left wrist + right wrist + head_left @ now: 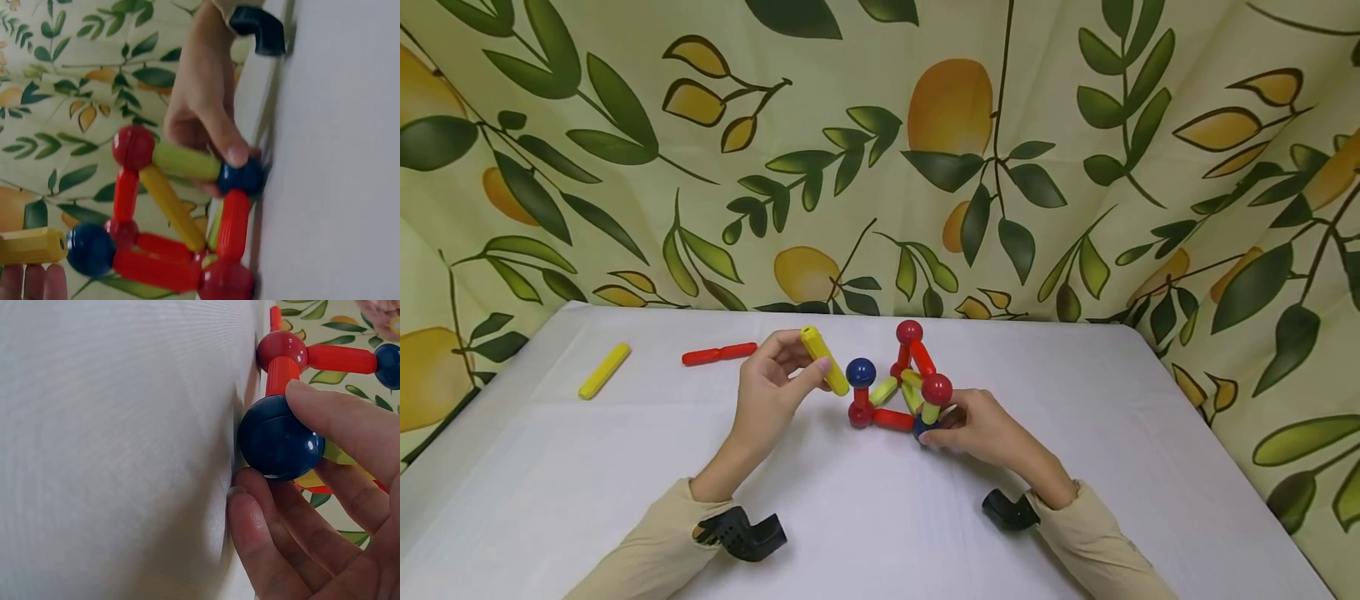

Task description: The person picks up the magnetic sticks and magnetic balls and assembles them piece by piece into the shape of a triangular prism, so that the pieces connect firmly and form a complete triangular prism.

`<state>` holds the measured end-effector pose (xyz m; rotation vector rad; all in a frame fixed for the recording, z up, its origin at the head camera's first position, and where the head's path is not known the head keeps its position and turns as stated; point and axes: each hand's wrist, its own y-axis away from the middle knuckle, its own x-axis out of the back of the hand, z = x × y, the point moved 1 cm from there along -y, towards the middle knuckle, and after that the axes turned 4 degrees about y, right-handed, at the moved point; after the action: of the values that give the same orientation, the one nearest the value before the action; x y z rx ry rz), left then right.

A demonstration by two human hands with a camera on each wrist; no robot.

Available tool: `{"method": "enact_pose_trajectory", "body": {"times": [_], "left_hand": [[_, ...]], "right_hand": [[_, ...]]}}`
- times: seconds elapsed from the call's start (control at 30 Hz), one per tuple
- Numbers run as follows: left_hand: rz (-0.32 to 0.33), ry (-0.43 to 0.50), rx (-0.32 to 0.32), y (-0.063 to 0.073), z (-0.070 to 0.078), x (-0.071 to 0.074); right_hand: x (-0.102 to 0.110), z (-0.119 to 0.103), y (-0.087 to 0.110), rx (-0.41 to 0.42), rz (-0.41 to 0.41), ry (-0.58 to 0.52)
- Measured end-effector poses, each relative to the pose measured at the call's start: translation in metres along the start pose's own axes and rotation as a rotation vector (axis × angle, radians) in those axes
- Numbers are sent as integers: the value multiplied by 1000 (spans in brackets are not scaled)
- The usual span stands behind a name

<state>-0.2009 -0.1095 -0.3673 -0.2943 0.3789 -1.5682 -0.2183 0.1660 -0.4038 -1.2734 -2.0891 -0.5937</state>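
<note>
A frame of coloured rods and balls stands on the table, with red balls such as the upper one at its corners. My left hand pinches a yellow rod between thumb and fingers, tilted to the left of the frame. In the left wrist view this rod's end comes right at the upper blue ball, which tops a short red rod. My right hand grips the lower blue ball at the frame's near right corner, its fingertips around the ball close to the tabletop.
Another yellow rod lies at the far left of the white-covered table. Behind my left hand lies a red rod. A patterned curtain hangs along the table's back edge. Each wrist carries a black camera mount.
</note>
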Motion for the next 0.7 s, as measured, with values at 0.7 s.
{"method": "enact_pose_trajectory", "body": {"times": [0.7], "left_hand": [[-38, 229, 381, 38, 6, -50]], "right_hand": [[0, 1, -1, 5, -2, 8]]}}
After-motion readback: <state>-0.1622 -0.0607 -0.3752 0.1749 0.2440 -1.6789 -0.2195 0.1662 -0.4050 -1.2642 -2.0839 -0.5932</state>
